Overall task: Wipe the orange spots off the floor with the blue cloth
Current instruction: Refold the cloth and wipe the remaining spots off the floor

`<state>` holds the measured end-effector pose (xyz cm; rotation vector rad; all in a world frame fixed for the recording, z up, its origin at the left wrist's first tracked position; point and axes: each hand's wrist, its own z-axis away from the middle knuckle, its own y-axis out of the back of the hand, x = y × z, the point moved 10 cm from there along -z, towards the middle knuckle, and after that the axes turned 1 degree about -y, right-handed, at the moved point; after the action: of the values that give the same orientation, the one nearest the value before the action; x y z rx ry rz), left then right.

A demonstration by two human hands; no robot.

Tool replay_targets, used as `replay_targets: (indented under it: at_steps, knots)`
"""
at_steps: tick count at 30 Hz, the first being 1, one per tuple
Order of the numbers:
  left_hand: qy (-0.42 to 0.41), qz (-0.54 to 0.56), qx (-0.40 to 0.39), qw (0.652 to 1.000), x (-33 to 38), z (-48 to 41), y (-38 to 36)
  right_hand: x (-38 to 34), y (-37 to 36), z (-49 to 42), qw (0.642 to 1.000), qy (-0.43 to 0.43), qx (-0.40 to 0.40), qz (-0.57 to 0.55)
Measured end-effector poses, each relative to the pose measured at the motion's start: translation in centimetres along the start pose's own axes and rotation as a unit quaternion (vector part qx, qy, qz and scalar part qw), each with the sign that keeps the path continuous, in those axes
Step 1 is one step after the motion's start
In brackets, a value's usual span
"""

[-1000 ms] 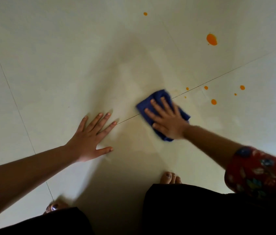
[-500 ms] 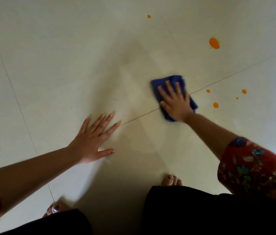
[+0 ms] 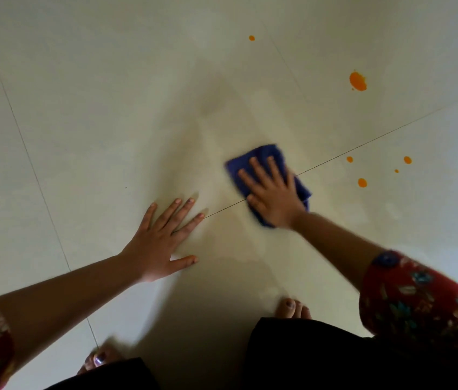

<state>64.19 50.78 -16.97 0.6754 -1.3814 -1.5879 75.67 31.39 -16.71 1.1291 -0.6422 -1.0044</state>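
We press our right hand [image 3: 272, 194], fingers straight and spread, flat on the cloth [image 3: 264, 154], spots [image 3: 362, 182] lying to its right, while our left hand [image 3: 160, 243] rests flat-fingered on the floor [image 3: 81, 108] beside it.

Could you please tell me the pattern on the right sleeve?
Red with a floral print on the right sleeve, head view.

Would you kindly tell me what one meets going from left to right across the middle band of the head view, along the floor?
left hand flat on the floor → blue cloth, right hand pressing on it → small orange spot nearest the cloth → rightmost small orange spot
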Motion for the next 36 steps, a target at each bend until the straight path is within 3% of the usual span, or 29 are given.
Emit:
replay_targets:
  at_steps: [2, 4, 6, 9, 11, 12, 14, 16, 18, 21, 24, 29, 34, 36]
  knots:
    - [-0.007, 0.008, 0.002, 1.000, 0.1, 0.0, 0.0, -6.8, -2.3, 5.1, 0.987, 0.156, -0.011, 0.033]
    - [-0.021, 0.008, 0.000, 1.000, 0.3, -0.1, 0.0, -7.1, -4.2, 10.3, 0.975, 0.217, -0.039, 0.029]
    - [-0.021, 0.014, 0.005, 1.000, 0.3, 0.0, 0.1, -2.8, -3.6, 11.2, 0.983, 0.181, -0.026, 0.024]
    - [-0.024, 0.022, -0.001, 0.999, 0.3, 0.0, 0.2, 5.1, -1.6, 7.0, 0.998, -0.053, -0.036, -0.020]
    - [-0.030, 0.021, -0.002, 0.999, 0.3, 0.0, 0.3, 4.9, -0.6, 4.8, 0.988, -0.137, -0.071, -0.015]
    - [-0.032, 0.018, -0.002, 0.999, 0.4, 0.0, 0.5, 3.4, -0.4, 4.2, 0.988, -0.123, -0.089, 0.005]
    - [-0.032, 0.019, -0.005, 0.999, 0.3, -0.2, 1.1, -1.3, -0.9, 5.4, 0.987, 0.005, -0.150, 0.062]
    - [-0.040, 0.018, -0.019, 0.999, 0.1, -0.4, 1.1, -3.7, -1.9, 9.7, 0.962, 0.118, -0.226, 0.099]
    - [-0.054, 0.011, -0.032, 0.998, -0.3, -0.5, 1.3, -1.6, -1.0, 11.6, 0.955, 0.102, -0.253, 0.117]
    - [-0.073, 0.013, -0.030, 0.997, -0.4, -1.1, 2.2, 3.8, 0.6, 10.6, 0.953, 0.006, -0.291, 0.084]
    - [-0.071, -0.003, -0.045, 0.996, -0.8, -2.3, 2.9, 4.8, 0.4, 8.7, 0.962, -0.020, -0.274, -0.005]
    - [-0.052, -0.008, -0.050, 0.997, -0.4, -6.4, 5.9, 3.3, -0.2, 6.0, 0.984, -0.067, -0.127, -0.103]
    - [-0.097, -0.048, -0.123, 0.986, 2.7, -12.1, 7.1, 5.5, -1.9, 6.1, 0.995, 0.049, -0.081, 0.013]
    - [-0.120, -0.074, -0.138, 0.980, 4.5, -14.9, 7.3, 8.9, -1.5, 5.9, 0.997, 0.040, -0.068, -0.001]
